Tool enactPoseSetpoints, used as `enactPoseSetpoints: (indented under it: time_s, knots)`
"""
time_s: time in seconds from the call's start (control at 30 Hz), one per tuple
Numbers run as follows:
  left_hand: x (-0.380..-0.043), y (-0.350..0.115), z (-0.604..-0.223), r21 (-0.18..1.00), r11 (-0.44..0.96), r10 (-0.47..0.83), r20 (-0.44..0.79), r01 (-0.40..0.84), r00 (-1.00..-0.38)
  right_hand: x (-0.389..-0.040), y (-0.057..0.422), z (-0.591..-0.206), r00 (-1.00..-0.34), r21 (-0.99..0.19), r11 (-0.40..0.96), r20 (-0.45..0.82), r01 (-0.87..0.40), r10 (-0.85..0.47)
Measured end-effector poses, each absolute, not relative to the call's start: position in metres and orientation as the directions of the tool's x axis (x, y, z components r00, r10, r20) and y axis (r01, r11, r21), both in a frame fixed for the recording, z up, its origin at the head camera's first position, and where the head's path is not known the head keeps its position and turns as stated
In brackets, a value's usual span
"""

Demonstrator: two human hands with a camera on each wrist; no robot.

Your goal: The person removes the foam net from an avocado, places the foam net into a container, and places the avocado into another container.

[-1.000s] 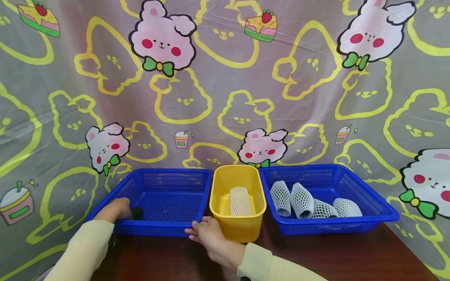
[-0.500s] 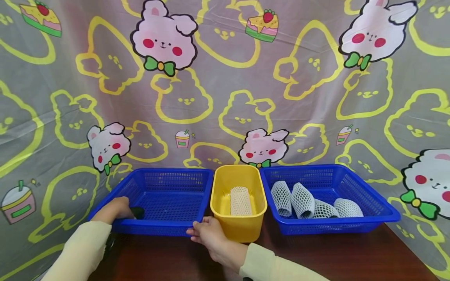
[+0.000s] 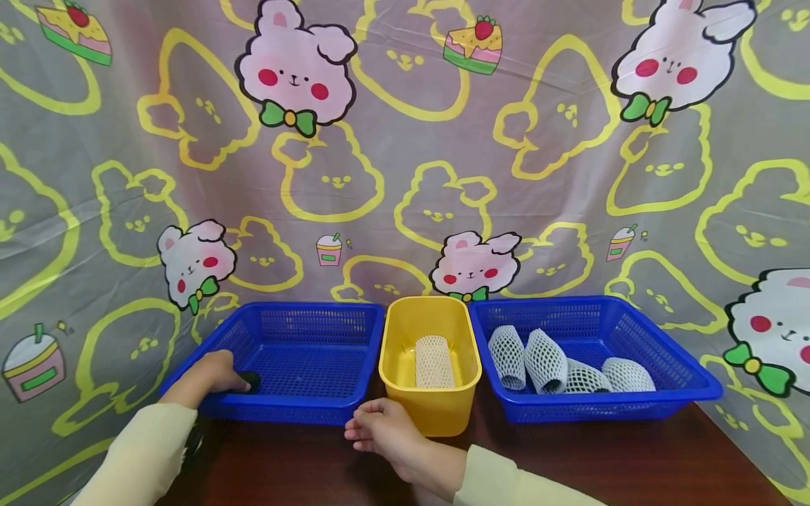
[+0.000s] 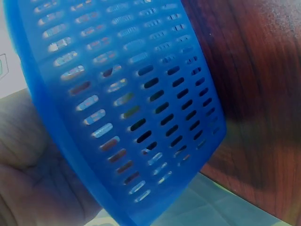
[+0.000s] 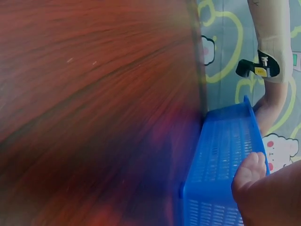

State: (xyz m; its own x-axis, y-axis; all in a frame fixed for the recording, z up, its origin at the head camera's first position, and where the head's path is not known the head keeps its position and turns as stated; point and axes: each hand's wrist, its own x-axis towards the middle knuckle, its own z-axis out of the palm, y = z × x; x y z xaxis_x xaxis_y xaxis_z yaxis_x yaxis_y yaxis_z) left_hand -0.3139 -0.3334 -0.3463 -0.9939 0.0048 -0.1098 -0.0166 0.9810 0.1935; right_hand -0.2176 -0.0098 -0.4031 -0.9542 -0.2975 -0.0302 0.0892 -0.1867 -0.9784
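Observation:
In the head view my left hand (image 3: 217, 372) reaches over the near left corner of the left blue basket (image 3: 297, 403) and grips a dark green rounded object (image 3: 253, 380). Only one end of that object shows past my fingers; its kind is hidden. Through the slots of the basket wall (image 4: 164, 101) in the left wrist view, dark and greenish patches appear. My right hand (image 3: 386, 430) is just in front of the basket's near right corner, fingers loosely bent with nothing between them. The right wrist view has this hand (image 5: 250, 174) overlapping the basket.
A yellow bin (image 3: 430, 411) with a cream foam net sleeve (image 3: 433, 362) stands between the baskets. On the right, another blue basket (image 3: 607, 405) contains several items in white foam nets (image 3: 545, 360). A brown wooden table (image 3: 304, 464) bears everything, with a patterned curtain (image 3: 392, 211) behind.
My right hand has let go of the left basket's near right corner and drawn slightly towards me. My left hand has lifted a little with the dark green object, whose end shows slightly higher.

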Motion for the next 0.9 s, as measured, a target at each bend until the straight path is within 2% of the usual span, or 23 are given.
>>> enactPoseSetpoints:
  time_s: [0.23, 0.5, 0.77, 0.9]
  knots:
    - [-0.310, -0.330, -0.345, 0.223, 0.975, 0.002, -0.040, -0.007, -0.999, -0.213, 0.013, -0.393, -0.917, -0.987, -0.137, -0.026, 0.087, -0.398]
    - [-0.302, -0.313, -0.341, 0.250, 0.967, 0.042, 0.062, 0.056, -0.997, -0.211, 0.044, -0.379, -0.887, -0.993, -0.115, 0.063, -0.011, -0.458]
    - [-0.293, -0.286, -0.341, 0.317, 0.933, 0.100, 0.230, 0.172, -0.968, -0.209, 0.074, -0.361, -0.852, -0.993, -0.089, 0.113, -0.079, -0.511]
    - [-0.287, -0.264, -0.336, 0.383, 0.896, 0.114, 0.288, 0.224, -0.951, -0.210, 0.089, -0.351, -0.861, -0.995, -0.060, 0.098, -0.078, -0.500]
